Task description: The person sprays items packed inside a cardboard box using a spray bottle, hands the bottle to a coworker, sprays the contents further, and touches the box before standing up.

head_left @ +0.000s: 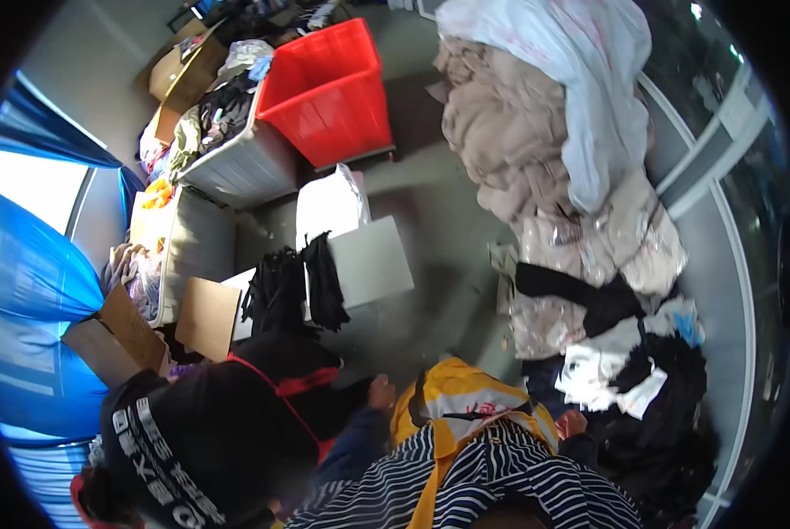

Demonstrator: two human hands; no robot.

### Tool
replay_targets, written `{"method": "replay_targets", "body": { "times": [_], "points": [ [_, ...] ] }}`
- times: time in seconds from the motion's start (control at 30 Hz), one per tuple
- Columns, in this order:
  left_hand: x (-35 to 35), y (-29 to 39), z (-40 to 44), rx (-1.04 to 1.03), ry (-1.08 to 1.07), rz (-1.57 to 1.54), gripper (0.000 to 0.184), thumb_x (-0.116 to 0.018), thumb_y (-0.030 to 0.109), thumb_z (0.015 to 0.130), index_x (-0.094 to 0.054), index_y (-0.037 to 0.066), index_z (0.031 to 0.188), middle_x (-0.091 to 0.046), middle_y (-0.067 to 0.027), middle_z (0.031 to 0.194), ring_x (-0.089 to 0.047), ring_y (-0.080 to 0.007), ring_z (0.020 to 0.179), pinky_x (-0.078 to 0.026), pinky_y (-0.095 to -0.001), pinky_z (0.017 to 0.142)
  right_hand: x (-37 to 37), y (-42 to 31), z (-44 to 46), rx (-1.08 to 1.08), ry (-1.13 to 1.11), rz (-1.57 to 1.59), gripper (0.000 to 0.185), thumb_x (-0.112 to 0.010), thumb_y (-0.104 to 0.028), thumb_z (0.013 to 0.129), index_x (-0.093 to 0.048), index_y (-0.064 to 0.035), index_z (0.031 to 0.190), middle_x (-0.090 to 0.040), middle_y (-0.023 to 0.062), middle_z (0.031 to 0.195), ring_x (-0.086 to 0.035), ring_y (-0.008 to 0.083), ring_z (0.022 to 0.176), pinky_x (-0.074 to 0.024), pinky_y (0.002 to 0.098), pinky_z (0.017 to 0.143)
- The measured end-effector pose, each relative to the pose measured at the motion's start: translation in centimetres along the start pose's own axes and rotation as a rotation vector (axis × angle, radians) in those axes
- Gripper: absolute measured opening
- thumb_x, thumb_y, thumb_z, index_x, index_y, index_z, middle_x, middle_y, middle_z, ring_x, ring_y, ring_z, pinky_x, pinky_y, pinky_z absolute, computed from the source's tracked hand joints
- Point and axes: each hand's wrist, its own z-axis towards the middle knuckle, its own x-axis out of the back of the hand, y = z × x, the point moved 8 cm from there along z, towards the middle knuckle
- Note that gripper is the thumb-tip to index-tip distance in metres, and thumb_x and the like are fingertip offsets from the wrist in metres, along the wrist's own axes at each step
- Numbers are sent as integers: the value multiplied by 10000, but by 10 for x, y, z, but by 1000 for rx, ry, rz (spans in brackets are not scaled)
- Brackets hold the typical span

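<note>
My left hand is at the left side of my yellow apron, near a co-worker's dark clothing. Its fingers look loosely bent, with nothing seen in them. At the apron's right side is my right hand, its fingers partly spread and no object visible in them. It is nearest to a heap of black cloth and some white pieces with tags. Ahead of me, black strips of cloth hang over a white-grey box or board.
A co-worker in a black lettered top bends at my left. Bins stand beyond: a red bin and a grey bin full of clothes. Beige garments pile high on the right. Cardboard boxes lie left. Grey floor runs between.
</note>
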Motion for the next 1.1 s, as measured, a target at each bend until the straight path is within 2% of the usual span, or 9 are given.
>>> {"method": "replay_targets", "body": {
  "times": [0.03,0.23,0.5,0.63,0.8,0.83,0.87,0.97,1.1],
  "points": [
    [-15,-50,64,335,292,-632,252,-471,208,821,-655,37,803,-630,-208,822,-614,-387,809,-486,-480,737,-66,-19,57,414,-260,-400,98,-630,-172,749,-603,-81,724,-548,69,634,-556,186,587,-461,327,523],
    [128,152,143,-108,500,-291,217,-558,243,809,-686,69,835,-652,-141,690,-653,-273,661,-500,-374,606,-153,-236,56,501,-206,-546,223,-663,-210,718,-643,-21,835,-642,154,784,-631,253,720,-499,347,645],
    [111,70,196,166,-61,181,373,-538,405,811,-682,74,907,-655,-175,922,-629,-353,875,-504,-446,770,-212,-280,191,585,-270,-856,218,-639,-265,726,-651,-48,744,-638,157,734,-634,263,715,-493,372,605],
    [129,-22,151,857,152,-363,373,-535,376,837,-684,34,821,-660,-162,736,-650,-230,665,-515,-369,585,-291,-372,262,626,-328,-1000,219,-611,-292,731,-660,-80,705,-626,154,689,-637,276,714,-492,402,587],
    [217,83,156,900,387,-785,370,-535,364,857,-678,24,836,-652,-140,710,-644,-195,677,-508,-372,575,-326,-416,339,949,-495,-1443,202,-584,-278,746,-672,-117,661,-616,146,660,-642,278,717,-482,447,578],
    [214,91,158,914,377,-808,348,-540,350,863,-659,24,901,-628,-117,676,-614,-185,613,-482,-350,520,-348,-449,349,1028,-506,-1432,161,-593,-236,752,-651,-108,673,-617,135,681,-629,292,693,-472,452,587],
    [209,97,157,931,363,-827,338,-544,335,870,-640,25,966,-603,-94,642,-584,-175,549,-457,-327,464,-356,-472,381,523,-574,-686,162,-599,-221,777,-617,-83,694,-607,121,674,-607,312,668,-468,444,602],
    [214,119,163,907,266,-765,343,-543,330,878,-622,26,1015,-582,-70,608,-554,-169,488,-427,-307,407,-433,-603,376,842,-373,-626,127,-596,-177,829,-596,-59,877,-599,62,710,-588,162,680,-476,291,611],
    [224,140,218,816,78,-642,350,-527,360,881,-633,36,962,-583,-68,600,-554,-178,496,-425,-312,414,-501,-672,404,543,-590,-281,198,-598,-193,851,-599,-51,989,-612,46,792,-584,130,740,-473,273,651]
  ]
}}
